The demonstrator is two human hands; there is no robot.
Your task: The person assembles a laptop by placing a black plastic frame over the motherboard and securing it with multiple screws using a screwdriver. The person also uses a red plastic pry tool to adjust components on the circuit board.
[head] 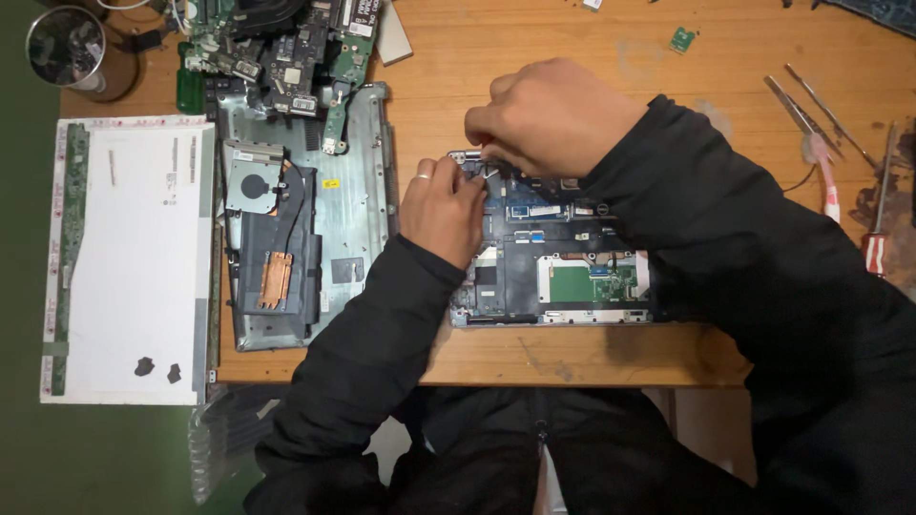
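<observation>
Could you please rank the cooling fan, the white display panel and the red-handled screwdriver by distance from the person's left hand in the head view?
From the left hand:
1. Cooling fan, just left.
2. White display panel, far left.
3. Red-handled screwdriver, far right edge.

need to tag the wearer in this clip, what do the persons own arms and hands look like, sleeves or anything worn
Both arms are in long black sleeves of a dark jacket, the cuffs ending at the wrists. The left hand is bare with a thin silver ring on one finger. The right hand is bare; no ring, glove or watch shows on it.
</observation>
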